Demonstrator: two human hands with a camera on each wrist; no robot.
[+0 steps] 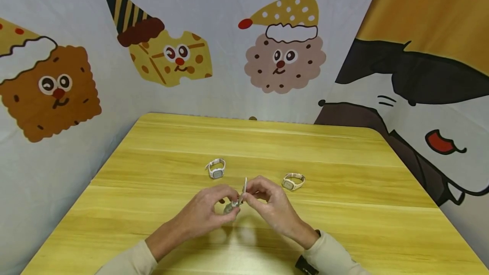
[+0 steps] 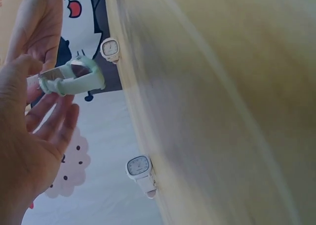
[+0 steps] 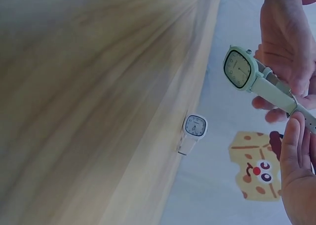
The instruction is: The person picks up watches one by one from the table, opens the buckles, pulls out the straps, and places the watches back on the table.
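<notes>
The worktop [image 1: 344, 207] is a yellow wooden board with a pale grain running across it and rounded far corners. Two wristwatches lie directly on it, well apart from each other. The white watch [image 1: 216, 168] sits left of centre with its strap looped and its square face turned up. The cream watch [image 1: 293, 181] lies to the right of it and slightly nearer the front edge, its strap also closed in a loop. The worktop's far edge and left side sit close against a printed cloth backdrop.
</notes>
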